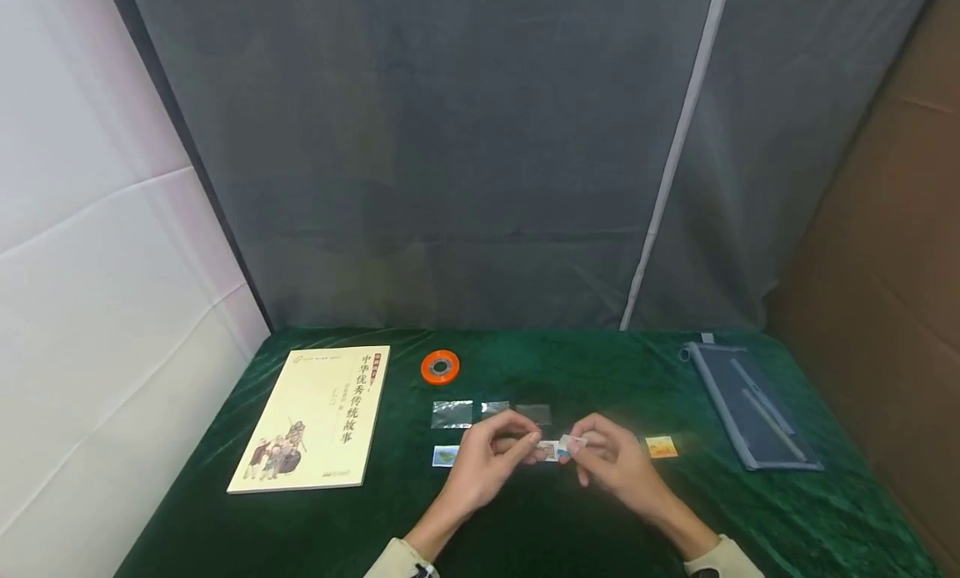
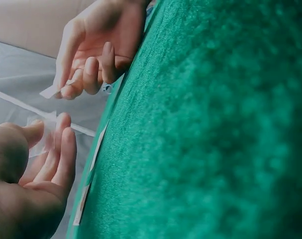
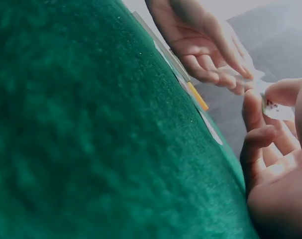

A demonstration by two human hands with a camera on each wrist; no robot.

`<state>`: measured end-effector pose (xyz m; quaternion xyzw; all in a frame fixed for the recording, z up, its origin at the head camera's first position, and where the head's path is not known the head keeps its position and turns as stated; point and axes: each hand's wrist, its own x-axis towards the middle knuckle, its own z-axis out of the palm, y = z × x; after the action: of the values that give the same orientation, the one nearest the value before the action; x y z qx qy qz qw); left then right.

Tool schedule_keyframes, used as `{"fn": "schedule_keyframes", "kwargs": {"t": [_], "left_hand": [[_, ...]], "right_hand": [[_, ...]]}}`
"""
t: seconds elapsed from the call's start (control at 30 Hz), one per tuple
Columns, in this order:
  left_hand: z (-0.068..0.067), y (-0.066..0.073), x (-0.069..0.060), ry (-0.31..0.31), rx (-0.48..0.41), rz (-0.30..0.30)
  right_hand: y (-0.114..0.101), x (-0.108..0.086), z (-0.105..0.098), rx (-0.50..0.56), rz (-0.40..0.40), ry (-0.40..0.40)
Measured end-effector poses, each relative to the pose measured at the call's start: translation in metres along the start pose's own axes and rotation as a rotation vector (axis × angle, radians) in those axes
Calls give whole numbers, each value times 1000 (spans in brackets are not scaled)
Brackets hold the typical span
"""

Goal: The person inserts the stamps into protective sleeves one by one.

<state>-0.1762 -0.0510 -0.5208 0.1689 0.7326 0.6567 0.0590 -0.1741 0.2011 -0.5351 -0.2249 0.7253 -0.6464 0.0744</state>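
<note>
Both hands meet close together above the green cloth. My left hand [image 1: 483, 465] pinches a small clear plastic sleeve [image 2: 45, 139] between thumb and fingers. Between the thumb and index finger of my right hand [image 1: 613, 465] is a small stamp [image 3: 279, 110], pale with a printed picture. The sleeve and stamp are nearly touching; whether one is inside the other I cannot tell. Another stamp [image 1: 550, 450] lies on the cloth behind the fingertips, partly hidden. A blue-green stamp [image 1: 445, 455] lies left of the left hand, and an orange-yellow stamp [image 1: 662, 447] right of the right hand.
Beyond the hands lie three clear sleeves, one [image 1: 452, 414] at the left. An orange tape roll [image 1: 440, 367] is farther back. A cream book [image 1: 311, 419] lies at left, a blue zip pouch [image 1: 753, 407] at right, on the green cloth [image 1: 585, 528].
</note>
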Motion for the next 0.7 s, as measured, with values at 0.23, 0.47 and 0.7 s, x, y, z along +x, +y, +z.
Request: {"fn": "schedule_keyframes", "kwargs": {"t": [0.23, 0.47, 0.7], "left_hand": [[0, 1, -4, 0, 16, -9], [3, 3, -5, 33, 5, -29], [6, 3, -4, 71, 51, -23]], "right_hand": [[5, 1, 1, 91, -35, 40], [7, 0, -1, 77, -25, 60], [6, 0, -2, 55, 6, 89]]}}
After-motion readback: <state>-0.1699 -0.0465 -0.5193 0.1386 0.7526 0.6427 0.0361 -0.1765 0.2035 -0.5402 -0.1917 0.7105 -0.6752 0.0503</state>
